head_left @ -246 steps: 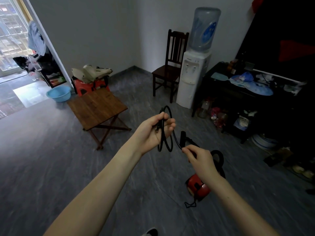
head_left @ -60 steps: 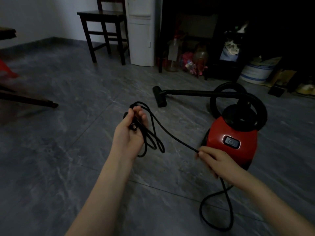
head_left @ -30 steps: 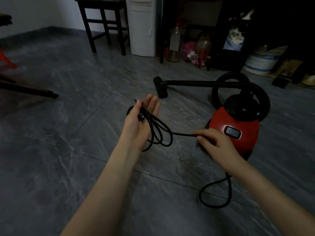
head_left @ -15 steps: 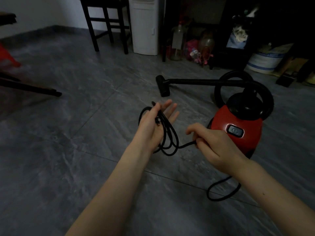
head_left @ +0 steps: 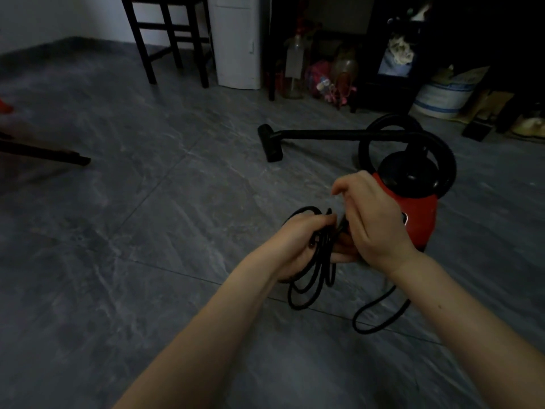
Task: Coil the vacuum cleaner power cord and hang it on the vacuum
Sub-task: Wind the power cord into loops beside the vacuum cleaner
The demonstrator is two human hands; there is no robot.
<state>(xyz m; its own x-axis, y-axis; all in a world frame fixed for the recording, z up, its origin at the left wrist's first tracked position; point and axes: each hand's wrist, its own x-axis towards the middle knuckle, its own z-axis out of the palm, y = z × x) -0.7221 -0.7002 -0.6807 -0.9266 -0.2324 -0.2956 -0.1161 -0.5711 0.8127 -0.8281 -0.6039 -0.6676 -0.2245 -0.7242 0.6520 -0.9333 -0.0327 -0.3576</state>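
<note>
Head view shows the left hand (head_left: 298, 246) closed around several black loops of the power cord (head_left: 312, 278), which hang below it. Right hand (head_left: 371, 222) is curled and pinches the cord just beside the left. Coiling looks mostly done, I think. One slack loop lies on the floor (head_left: 147, 261) toward the red vacuum (head_left: 413, 219), and hanging is not yet done.

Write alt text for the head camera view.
Two bare hands meet over a coiled black power cord: the left hand grips the loops, the right hand feeds on more. A slack length trails across the grey floor toward a red vacuum.
</note>
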